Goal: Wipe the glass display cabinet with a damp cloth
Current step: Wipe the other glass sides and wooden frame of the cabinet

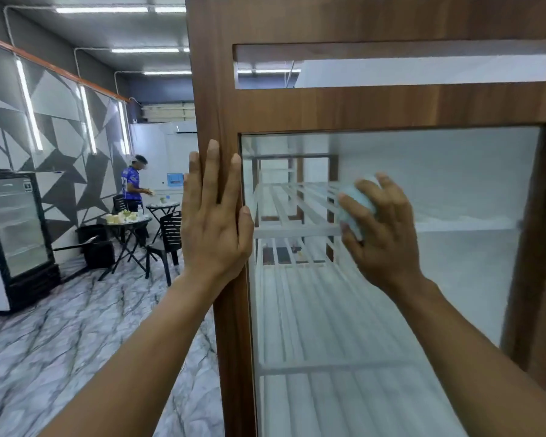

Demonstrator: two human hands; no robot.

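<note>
Item: cabinet (pixel 328 111), tall, wood-grain brown frame, glass (pixel 454 279) front panel; directly ahead of the person, filling the right of the view, standing on a marbled floor (pixel 76 326).

Hands: left hand (pixel 213 216) open, fingers spread flat against the cabinet's left upright, thumb at the glass edge; it grips nothing. Right hand (pixel 382 234) closed around a bunched pale blue cloth (pixel 356 209), pressing it to the upper part of the glass.

Risks, as judged:
- Streaks or missed bands. The cloth is balled small, so each pass likely covers little; corners by the frame could be skipped.
- Fresh smears. The left thumb sits at the pane's edge and may print the glass.
- Drips. An over-wet cloth could run water down onto the lower frame and wood.
- Slip. The cloth is held by fingertips only; a hard stroke could pull it loose.
- Strain on the pane if pressure is heavy; the bracing hand appears to guard against the cabinet rocking.

Condition of the glass: hazy, milky cast over most of the pane, whether film, moisture or reflection cannot be told. White slatted shelves (pixel 297 216) show through it, bare as far as visible. No cracks seen. A narrow upper opening (pixel 391 67) sits above the main pane.
</note>
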